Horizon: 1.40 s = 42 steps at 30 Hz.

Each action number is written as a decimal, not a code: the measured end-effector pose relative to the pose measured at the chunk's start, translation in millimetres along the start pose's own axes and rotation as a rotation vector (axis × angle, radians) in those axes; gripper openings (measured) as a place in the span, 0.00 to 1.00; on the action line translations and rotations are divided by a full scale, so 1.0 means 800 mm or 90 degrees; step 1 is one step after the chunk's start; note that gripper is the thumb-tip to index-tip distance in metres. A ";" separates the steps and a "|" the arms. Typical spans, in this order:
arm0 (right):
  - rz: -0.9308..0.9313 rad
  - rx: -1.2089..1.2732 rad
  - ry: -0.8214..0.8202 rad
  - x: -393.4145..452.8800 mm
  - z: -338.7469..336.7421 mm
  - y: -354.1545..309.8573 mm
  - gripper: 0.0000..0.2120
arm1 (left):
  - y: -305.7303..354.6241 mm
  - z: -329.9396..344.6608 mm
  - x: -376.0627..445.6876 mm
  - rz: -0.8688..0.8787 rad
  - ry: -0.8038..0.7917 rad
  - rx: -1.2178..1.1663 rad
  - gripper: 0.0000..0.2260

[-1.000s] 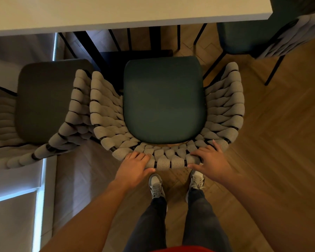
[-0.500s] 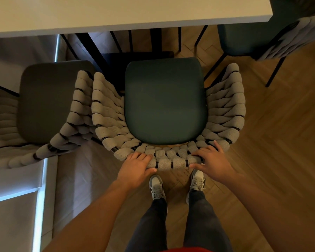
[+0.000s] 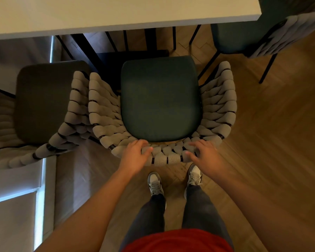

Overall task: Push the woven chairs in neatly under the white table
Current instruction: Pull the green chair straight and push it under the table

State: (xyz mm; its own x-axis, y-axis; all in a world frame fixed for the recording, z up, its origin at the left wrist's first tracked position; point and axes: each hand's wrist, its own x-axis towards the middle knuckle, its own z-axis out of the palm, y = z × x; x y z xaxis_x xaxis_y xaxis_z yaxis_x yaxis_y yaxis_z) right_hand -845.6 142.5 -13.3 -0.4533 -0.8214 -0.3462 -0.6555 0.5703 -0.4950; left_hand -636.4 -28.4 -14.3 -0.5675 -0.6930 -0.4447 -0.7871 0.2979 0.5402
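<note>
- Left hand (image 3: 135, 154): draped over the top rail of the woven backrest (image 3: 164, 157), fingers curled over the cord, thumb along the rail. It grips the rail, left of centre.
- Right hand (image 3: 204, 153): blurred; fingers look spread and only loosely bent, tips on or just above the rail right of centre. Cannot tell whether it truly grips; it reads as resting on the weave rather than clamped.
- Two hands on either side of the backrest's middle — my guess is this keeps the push square, so the chair does not yaw.
- Middle woven chair (image 3: 160, 99): dark green seat cushion entirely out from under the near edge of the white table (image 3: 116, 13). Its front edge sits just short of that edge. Not yet pushed in.
- Left neighbour woven chair (image 3: 49, 100): darker seat, also out from the table; its woven arm sits just beside, perhaps touching, the middle chair's left arm. Likely to rub when the middle chair slides.
- Third woven chair (image 3: 244, 37): at the table's right corner, seat partly tucked under, angled.
- Black table legs and chair frames (image 3: 91, 50) show beneath the near edge; they could catch the chair if it drifts left.
- Person's sneakers (image 3: 155, 182) planted close behind the backrest on wood floor (image 3: 271, 142), a stance for pushing forward.
</note>
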 end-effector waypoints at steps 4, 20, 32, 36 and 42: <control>0.031 0.078 0.029 -0.009 -0.004 0.001 0.17 | 0.035 -0.003 0.009 -0.073 -0.003 -0.112 0.14; 0.100 0.276 0.006 0.028 -0.145 0.183 0.13 | 0.269 0.113 0.053 -0.208 -0.015 -0.211 0.03; -0.008 0.170 -0.054 0.084 -0.206 0.185 0.12 | 0.315 0.113 0.084 -0.220 0.016 -0.319 0.06; -0.029 0.133 -0.067 0.094 -0.209 0.174 0.12 | 0.301 0.100 0.083 -0.239 0.041 -0.348 0.05; -0.123 0.108 -0.132 0.115 -0.198 0.133 0.12 | 0.283 0.088 0.064 -0.284 0.073 -0.360 0.06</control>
State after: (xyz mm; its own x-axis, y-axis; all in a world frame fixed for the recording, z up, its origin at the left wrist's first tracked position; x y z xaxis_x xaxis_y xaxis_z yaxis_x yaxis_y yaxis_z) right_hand -1053.1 127.2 28.6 -0.1858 -0.9063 -0.3795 -0.6000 0.4105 -0.6866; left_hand -860.6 49.9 35.5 -0.1677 -0.7431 -0.6479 -0.6742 -0.3930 0.6253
